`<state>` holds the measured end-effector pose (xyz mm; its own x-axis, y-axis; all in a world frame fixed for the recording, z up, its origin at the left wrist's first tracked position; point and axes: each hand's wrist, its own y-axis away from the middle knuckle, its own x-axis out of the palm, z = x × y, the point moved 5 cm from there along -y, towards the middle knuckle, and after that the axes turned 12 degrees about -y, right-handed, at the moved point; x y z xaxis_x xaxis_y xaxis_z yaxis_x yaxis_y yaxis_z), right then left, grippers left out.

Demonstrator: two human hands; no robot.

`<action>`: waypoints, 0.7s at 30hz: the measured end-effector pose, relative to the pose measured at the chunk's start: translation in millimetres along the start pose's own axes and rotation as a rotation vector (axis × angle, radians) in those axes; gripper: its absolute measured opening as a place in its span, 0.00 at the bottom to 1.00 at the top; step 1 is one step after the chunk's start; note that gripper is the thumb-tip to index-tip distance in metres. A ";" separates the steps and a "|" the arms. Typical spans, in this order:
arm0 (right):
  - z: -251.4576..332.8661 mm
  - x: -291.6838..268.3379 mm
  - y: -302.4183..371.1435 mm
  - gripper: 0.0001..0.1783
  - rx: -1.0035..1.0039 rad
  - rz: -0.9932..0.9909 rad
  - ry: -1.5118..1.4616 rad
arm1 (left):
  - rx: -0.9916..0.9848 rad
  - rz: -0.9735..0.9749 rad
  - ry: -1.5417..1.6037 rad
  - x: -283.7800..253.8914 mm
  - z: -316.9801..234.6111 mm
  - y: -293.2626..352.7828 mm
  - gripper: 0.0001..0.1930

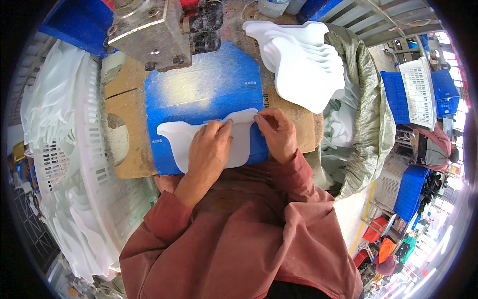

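Observation:
A thin white shaped sheet (181, 142) with a wavy top edge and a rounded bottom lies in front of me, across the lower part of a blue board (204, 94). My left hand (209, 149) rests over its middle, fingers bent and closed on the upper edge. At the upper right corner of the sheet, my right hand (279, 133) pinches the tip between thumb and finger. The underside of the sheet and part of its lower edge are hidden. To the upper right, a fanned stack of similar white pieces (303, 67) lies on brown cardboard (301, 122).
A metal machine block (149, 37) overhangs the blue board. At left, a white slatted crate (97, 164) is heaped with white pieces (57, 94). An open greenish sack (371, 124) with white pieces inside stands at right. Farther right are blue crates (411, 192) and people.

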<state>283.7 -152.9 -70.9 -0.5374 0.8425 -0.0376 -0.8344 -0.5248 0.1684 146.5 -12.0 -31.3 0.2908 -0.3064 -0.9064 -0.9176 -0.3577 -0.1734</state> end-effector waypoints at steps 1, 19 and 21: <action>0.0 -0.1 -1.1 0.05 0.000 -0.005 0.011 | -0.001 0.001 0.001 -0.2 0.1 0.8 0.21; 18.6 9.0 -20.4 0.08 -0.264 0.011 0.463 | -0.034 -0.003 -0.010 5.8 -1.7 2.9 0.20; 18.9 9.3 -24.0 0.10 -0.219 0.026 0.523 | -0.026 -0.016 -0.015 4.5 -2.4 2.2 0.20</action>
<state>301.0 -130.2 -56.6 -0.5005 0.6859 -0.5282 -0.7960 -0.6045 -0.0307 146.5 -16.2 -34.8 0.3011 -0.2872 -0.9093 -0.9054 -0.3854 -0.1781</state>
